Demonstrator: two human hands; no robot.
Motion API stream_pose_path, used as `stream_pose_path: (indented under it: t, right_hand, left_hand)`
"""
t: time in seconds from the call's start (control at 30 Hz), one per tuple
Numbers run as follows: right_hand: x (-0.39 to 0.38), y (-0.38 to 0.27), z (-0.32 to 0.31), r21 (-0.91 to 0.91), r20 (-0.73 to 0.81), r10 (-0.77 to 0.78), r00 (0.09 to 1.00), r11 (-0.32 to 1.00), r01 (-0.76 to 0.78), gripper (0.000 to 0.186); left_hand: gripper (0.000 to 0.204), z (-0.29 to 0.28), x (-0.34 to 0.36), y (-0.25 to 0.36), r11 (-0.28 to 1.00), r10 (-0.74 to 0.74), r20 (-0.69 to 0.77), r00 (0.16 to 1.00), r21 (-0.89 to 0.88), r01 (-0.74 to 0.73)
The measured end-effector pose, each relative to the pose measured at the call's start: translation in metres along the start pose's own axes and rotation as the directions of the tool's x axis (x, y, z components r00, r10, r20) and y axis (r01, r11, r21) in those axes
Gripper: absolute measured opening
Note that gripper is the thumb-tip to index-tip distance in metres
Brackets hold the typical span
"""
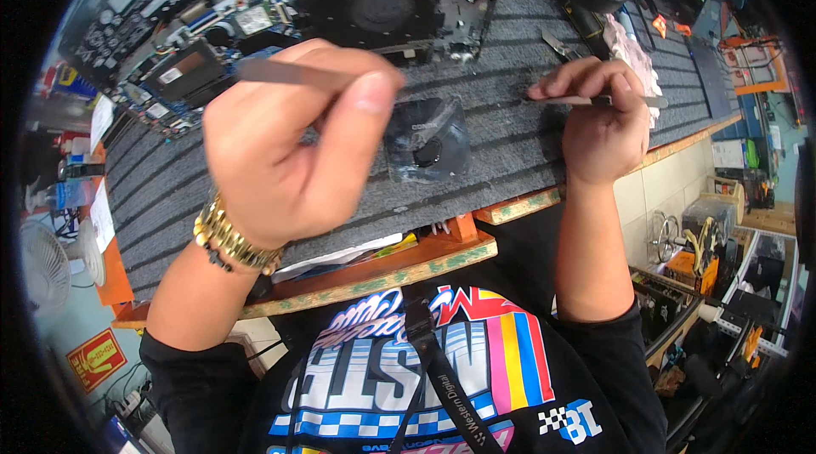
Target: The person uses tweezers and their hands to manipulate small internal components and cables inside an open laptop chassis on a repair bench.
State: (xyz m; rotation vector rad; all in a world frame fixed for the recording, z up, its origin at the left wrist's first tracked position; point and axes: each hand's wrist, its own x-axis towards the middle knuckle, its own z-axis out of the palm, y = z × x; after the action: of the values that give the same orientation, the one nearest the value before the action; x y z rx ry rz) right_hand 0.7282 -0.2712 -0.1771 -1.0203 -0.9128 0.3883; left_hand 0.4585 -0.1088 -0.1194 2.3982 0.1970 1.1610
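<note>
My left hand (297, 144) is raised in front of an opened laptop, its thumb and fingers pinching a flat, blurred grey strip-like tool (285, 74). To the right, my right hand (605, 135) is closed around a slim metal tool (586, 101), which lies crosswise in the fingers; its exact kind cannot be made out. Between both hands, a dark square piece with a shiny black round spot (427, 148) rests on the ribbed grey mat (510, 144). Behind my left hand are the laptop's round black fan (374, 2) and its circuit board (183, 71), partly hidden by the hand.
A crumpled pale pink cloth (631, 54) lies beyond my right hand, near a small pointed metal tool (557, 46). The wooden bench edge (382, 280) runs in front of me, above a shelf holding papers. A white fan (47, 263) stands at far left.
</note>
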Motion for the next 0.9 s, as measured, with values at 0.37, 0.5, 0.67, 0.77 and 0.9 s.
stream_pose_path:
  t: [0.37,0.5,0.67,0.77,0.9]
  right_hand:
    - [-0.008,-0.088,0.103,-0.718,0.092,0.201,0.975,0.692,-0.075,0.032]
    - [-0.013,-0.068,0.125,-0.744,0.160,0.075,0.984,0.664,0.070,0.031]
    - [-0.021,-0.067,0.148,-0.770,0.220,0.114,0.969,0.630,0.101,0.027]
    - [-0.025,-0.060,0.155,-0.762,0.214,0.060,0.975,0.634,0.128,0.025]
    - [-0.041,-0.078,0.166,-0.744,0.202,0.019,0.979,0.653,0.141,0.022]
  left_hand:
    - [0.043,-0.208,-0.094,-0.030,0.893,-0.376,-0.576,0.726,-0.017,0.449]
    - [0.044,-0.219,-0.115,-0.047,0.806,-0.583,-0.448,0.678,-0.421,0.415]
    - [0.033,-0.225,-0.124,-0.038,0.780,-0.593,-0.407,0.694,-0.504,0.371]
    - [0.034,-0.232,-0.132,-0.034,0.810,-0.556,-0.401,0.728,-0.459,0.365]
    - [0.032,-0.252,-0.146,-0.013,0.787,-0.587,-0.367,0.722,-0.468,0.402]
